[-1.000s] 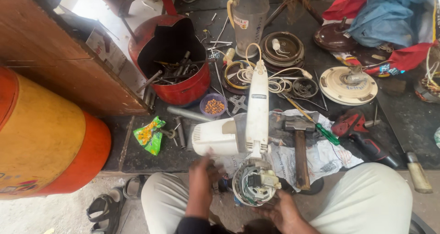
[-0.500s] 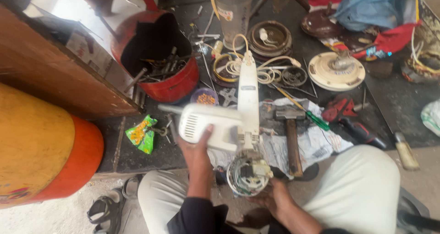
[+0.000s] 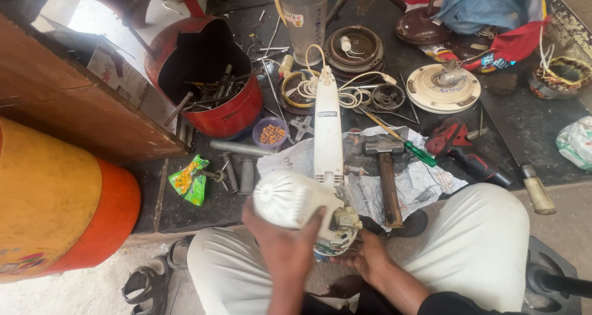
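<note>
While gripping the white motor cover (image 3: pixel 290 199) from 6 o'clock, left hand (image 3: pixel 280 244) with fingers (image 3: pixel 316 222) curled and pressed on its shell, right hand (image 3: pixel 364 259) at 4 o'clock under the motor (image 3: pixel 339 232), fingers hidden, spread or pinching impossible to tell. Held over the lap, stand (image 3: pixel 327 130) with long axis toward 12 o'clock, hammer (image 3: pixel 387 173) at 2 o'clock on the floor.

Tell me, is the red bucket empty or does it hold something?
Not empty: the red bucket holds dark metal tools inside.
</note>
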Available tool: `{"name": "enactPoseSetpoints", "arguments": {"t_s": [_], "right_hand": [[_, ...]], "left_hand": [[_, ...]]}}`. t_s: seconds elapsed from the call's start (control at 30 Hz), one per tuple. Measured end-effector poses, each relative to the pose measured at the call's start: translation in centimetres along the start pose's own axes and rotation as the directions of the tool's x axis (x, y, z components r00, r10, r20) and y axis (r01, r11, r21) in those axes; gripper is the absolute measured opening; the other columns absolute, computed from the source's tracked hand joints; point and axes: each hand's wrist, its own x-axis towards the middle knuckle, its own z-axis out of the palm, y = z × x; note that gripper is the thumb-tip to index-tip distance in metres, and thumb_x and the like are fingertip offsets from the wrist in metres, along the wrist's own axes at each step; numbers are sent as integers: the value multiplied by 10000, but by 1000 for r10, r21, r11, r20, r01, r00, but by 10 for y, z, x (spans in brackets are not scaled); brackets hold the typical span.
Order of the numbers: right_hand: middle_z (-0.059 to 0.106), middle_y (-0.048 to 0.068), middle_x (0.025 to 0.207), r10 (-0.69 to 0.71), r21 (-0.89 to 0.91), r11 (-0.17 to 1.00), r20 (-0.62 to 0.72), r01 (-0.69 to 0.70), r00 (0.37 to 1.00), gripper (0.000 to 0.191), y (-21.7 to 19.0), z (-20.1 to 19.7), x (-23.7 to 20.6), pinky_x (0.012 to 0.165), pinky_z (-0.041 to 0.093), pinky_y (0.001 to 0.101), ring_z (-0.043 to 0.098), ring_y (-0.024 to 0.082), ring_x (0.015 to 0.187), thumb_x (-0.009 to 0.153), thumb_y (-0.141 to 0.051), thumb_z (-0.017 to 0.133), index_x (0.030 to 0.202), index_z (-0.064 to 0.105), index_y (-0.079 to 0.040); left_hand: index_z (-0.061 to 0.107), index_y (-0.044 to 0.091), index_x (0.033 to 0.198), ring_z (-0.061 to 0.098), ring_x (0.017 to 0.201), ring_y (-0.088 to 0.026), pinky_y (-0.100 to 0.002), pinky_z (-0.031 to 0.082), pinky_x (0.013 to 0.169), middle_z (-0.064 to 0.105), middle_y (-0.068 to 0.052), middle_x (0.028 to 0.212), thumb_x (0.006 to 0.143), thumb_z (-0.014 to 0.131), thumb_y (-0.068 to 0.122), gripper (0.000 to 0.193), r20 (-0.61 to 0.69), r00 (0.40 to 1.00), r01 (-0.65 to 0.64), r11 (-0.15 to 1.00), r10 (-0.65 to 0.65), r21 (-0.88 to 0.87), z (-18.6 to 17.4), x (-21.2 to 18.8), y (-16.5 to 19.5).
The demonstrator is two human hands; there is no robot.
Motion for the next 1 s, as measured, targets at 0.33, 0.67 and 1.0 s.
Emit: {"name": "enactPoseSetpoints", "arguments": {"t_s": [0.33,0.67,1.0], "right_hand": [[763,125,1038,-68,42,997,16,67,998,368,-2,0,-7,806,542,428,704,272,920,1024,-215,397,1215,658,-40],[708,213,1109,-29,-123,992,-15,27,999,417,-13,9,-17,762,589,478,698,352,902,1008,-230,339,1291,584,-46],[709,178,1010,-38,-39,998,29,39,999,527,-6,7,-11,727,569,452,673,309,812,1022,-441,356,1206,634,-33]], "left_hand": [[371,30,1422,241,1482,-528,-581,256,1188,191,-360,1624,685,926,348,976,421,830,-495,833,367,248,11,-27,-15],[454,62,1494,505,1317,-458,-488,412,1105,527,-264,1422,521,888,335,1100,946,291,-705,701,142,111,30,53,39],[375,21,1533,587,1019,-419,-480,539,788,522,-273,1234,718,810,613,1097,566,824,-430,684,31,589,11,9,53]]}}
